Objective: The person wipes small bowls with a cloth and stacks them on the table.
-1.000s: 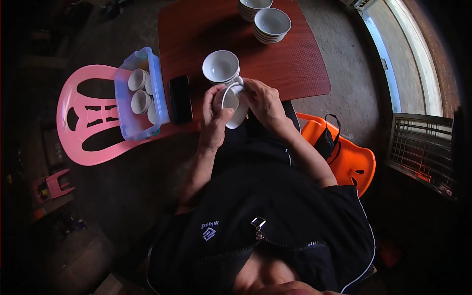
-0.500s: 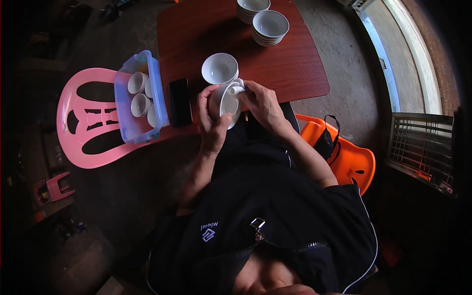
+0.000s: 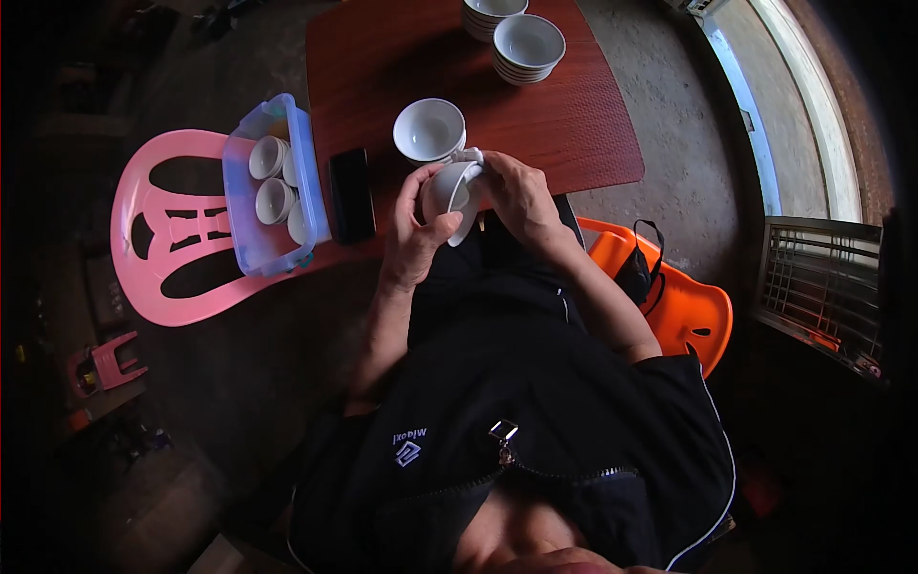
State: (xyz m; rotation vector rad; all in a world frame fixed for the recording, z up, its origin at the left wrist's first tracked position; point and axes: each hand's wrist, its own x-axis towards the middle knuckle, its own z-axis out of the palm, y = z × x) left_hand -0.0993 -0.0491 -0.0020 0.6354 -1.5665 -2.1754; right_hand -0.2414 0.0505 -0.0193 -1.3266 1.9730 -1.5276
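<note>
My left hand (image 3: 413, 244) is closed round a white bowl (image 3: 442, 191), with the thumb at its rim. The bowl is tilted on its side over my lap, at the table's near edge. At its far rim, my right hand (image 3: 524, 199) pinches a folded white cloth or tissue (image 3: 467, 156) against the bowl; its exact material I cannot tell. Just beyond my hands another white bowl (image 3: 429, 130) stands upright on the reddish-brown table (image 3: 382, 57); whether others are nested under it is partly hidden.
Two stacks of white bowls, a nearer stack (image 3: 529, 46) and a farther stack (image 3: 492, 10), stand at the back right. A black phone (image 3: 351, 196) lies at the table's left edge. A translucent blue bin (image 3: 247, 239) of small cups rests on a pink chair (image 3: 143, 277). An orange stool (image 3: 703, 306) is at right.
The held bowl has turned, so its opening now shows less and its outer wall more. My right hand has shifted slightly along the rim with the white cloth.
</note>
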